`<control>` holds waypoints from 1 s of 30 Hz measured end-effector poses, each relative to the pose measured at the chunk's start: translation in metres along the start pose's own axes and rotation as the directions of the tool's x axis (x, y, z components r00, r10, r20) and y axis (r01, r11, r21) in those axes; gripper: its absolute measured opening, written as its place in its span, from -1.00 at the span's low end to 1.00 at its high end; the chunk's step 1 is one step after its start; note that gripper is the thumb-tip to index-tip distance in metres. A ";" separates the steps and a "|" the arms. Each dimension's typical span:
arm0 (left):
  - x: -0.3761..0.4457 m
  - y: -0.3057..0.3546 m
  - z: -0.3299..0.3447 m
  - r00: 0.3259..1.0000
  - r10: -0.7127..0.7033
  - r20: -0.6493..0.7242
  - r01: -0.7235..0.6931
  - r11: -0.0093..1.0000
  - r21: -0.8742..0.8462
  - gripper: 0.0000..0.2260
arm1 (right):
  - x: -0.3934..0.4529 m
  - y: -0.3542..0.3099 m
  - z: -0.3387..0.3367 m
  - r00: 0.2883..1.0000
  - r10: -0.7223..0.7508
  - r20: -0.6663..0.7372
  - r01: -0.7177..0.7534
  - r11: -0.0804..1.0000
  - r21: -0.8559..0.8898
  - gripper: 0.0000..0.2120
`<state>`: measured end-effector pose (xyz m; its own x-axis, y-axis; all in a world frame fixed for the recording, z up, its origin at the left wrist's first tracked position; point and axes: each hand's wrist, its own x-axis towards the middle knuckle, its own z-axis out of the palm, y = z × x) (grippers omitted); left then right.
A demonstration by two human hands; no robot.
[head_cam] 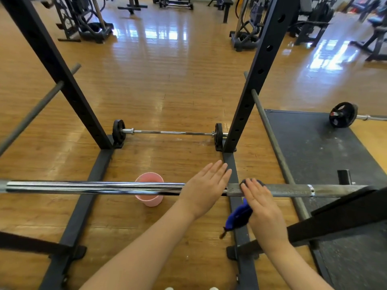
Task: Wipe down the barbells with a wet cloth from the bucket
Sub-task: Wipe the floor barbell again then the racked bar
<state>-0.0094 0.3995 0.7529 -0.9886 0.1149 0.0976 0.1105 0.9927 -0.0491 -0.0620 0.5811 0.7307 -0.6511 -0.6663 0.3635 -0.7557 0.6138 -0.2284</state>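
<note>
A chrome barbell (94,187) lies across the rack at waist height, running left to right. My left hand (206,187) rests flat on it with straight fingers, just right of its middle. My right hand (259,203) presses a blue cloth (238,216) against the bar's knurled part (282,190); the fingers lie over the bar and the cloth hangs down below it. A pink bucket (149,191) stands on the floor behind the bar, partly hidden by it. A second barbell (169,132) with small black plates lies on the floor between the rack uprights.
Black rack uprights (251,97) and base rails (94,174) frame the space. Grey safety bars (276,147) slant on both sides. A dark rubber mat (324,147) at right carries another plated barbell (343,115). Gym machines stand far back.
</note>
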 end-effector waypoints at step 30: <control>0.022 -0.002 -0.027 0.919 -0.030 0.394 0.117 0.972 -0.201 -0.36 | 0.009 -0.035 0.015 0.999 0.026 -0.045 -0.025 1.000 0.018 -0.27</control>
<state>-0.0289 0.4011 0.7819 -0.9520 0.0614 -0.3000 0.0120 0.9864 0.1637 -0.0425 0.5473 0.7283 -0.6668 -0.6300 0.3981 -0.7400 0.6229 -0.2536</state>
